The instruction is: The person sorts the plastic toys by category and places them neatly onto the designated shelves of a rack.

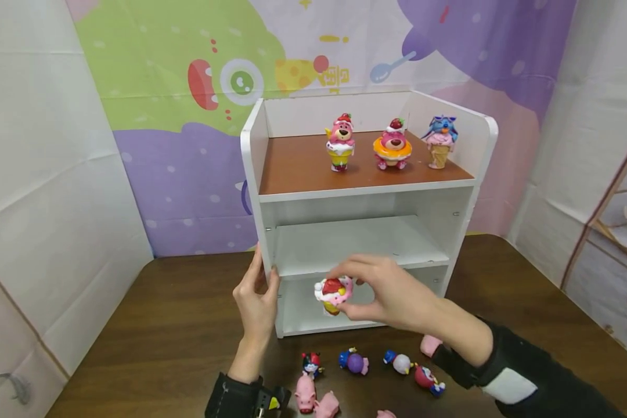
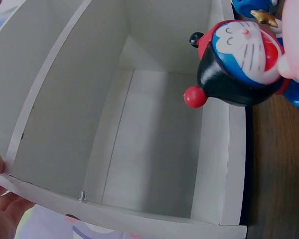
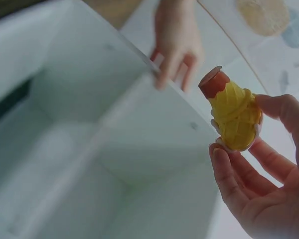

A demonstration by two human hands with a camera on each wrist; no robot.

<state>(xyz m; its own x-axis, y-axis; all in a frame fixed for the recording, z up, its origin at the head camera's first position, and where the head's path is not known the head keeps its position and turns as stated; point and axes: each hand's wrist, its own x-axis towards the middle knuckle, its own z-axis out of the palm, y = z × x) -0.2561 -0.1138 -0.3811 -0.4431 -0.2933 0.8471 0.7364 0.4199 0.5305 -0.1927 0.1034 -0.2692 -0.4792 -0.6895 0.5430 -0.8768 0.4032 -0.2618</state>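
Note:
Between its thumb and fingers, my right hand (image 1: 397,293) pinches a small ice-cream-cone figurine (image 1: 334,292) with a pink body and red-and-white top. It is held tilted in front of the white shelf unit's (image 1: 360,239) lower compartments. The right wrist view shows the figurine's yellow waffle cone (image 3: 235,119) and brown base, clear of the shelf. At the unit's left side, my left hand (image 1: 257,305) grips the panel, thumb by the front edge and fingers along the outside. Three figurines stand on the brown top: a pink bear on a cone (image 1: 341,142), a bear in an orange ring (image 1: 392,145) and a blue character on a cone (image 1: 439,142).
Several small figurines lie on the dark wooden table (image 1: 162,325) before the unit, including a red-and-black one (image 1: 312,364), a purple one (image 1: 354,362), a white-bodied one (image 1: 399,363) and pink pigs (image 1: 305,393). A colourful printed cloth (image 1: 183,174) hangs behind.

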